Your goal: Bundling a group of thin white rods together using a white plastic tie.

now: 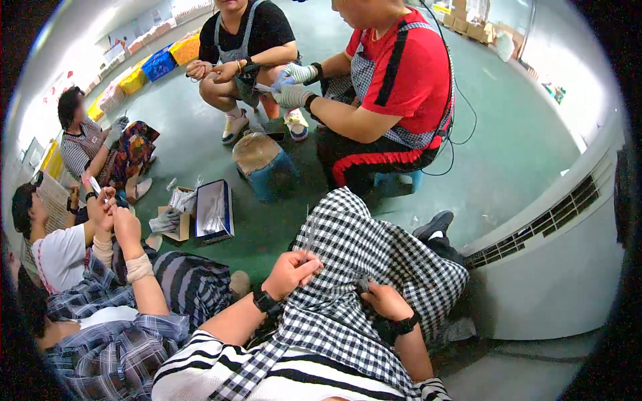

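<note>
My left hand (294,273) is closed in a pinch above my lap. A thin, clear strip (311,230) sticks up from its fingertips; its exact kind is hard to make out. My right hand (389,301) is lower and to the right, with thumb and fingers closed on a small dark grey thing (363,283), too small to name. Both hands are over the black-and-white checked apron (334,247) that covers my knees. The hands are apart from each other.
Ahead stands a blue stool (267,175) with a brown top. Left of it, a blue-edged box (214,212) holds clear plastic pieces, beside a small cardboard box (178,226). Several people sit close by on the left and ahead. A white cabinet with a grille (548,267) borders my right.
</note>
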`<state>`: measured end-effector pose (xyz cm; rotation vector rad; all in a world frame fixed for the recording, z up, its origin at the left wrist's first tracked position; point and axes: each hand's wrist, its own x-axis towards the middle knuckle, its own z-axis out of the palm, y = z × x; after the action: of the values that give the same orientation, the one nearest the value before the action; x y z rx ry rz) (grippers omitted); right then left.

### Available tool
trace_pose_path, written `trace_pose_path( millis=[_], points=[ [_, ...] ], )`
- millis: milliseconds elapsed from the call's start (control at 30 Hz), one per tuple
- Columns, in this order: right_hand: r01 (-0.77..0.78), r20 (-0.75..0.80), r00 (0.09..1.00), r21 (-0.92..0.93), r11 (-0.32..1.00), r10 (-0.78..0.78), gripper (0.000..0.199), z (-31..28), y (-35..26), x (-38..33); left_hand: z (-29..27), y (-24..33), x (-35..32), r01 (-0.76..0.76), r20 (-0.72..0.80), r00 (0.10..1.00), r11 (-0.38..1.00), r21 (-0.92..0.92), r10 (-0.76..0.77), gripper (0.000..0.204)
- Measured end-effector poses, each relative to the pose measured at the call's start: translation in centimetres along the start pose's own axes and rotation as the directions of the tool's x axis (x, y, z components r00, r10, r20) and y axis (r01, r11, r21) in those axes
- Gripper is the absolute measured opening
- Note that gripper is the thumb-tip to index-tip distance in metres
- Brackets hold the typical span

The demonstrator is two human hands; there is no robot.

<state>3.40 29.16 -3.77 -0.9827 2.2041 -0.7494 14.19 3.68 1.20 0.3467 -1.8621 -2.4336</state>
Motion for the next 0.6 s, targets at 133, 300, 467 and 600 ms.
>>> trace_pose_path(
  millis=[133, 300, 467, 600],
  points=[
    [-0.02, -0.037, 0.999, -0.026, 0.999, 0.019, 0.021, -0.2, -0.6, -0.1, -0.5, -0.7, 0.3, 0.007, 0.019, 1.0, 0.997, -0.075, -0.006, 0.015],
    [-0.053, -0.065, 0.997, -0.066, 0.996, 0.049, 0.024, 0.9, -0.1, 0.0, -1.1, -2.6, 2.3, 0.025, 0.024, 0.999, 0.996, -0.087, -0.023, 0.016],
    [-0.153, -0.068, 0.986, -0.009, 0.988, 0.152, 0.024, 2.0, 1.4, -0.2, -0.7, -3.0, 4.4, 0.117, 0.167, 0.981, 0.99, -0.077, -0.103, 0.017],
    [-0.202, -0.102, 0.974, -0.006, 0.979, 0.201, 0.021, 2.1, 0.8, -0.6, 0.2, -4.7, 5.1, 0.121, 0.234, 0.966, 0.992, -0.036, -0.109, 0.023]
  ],
)
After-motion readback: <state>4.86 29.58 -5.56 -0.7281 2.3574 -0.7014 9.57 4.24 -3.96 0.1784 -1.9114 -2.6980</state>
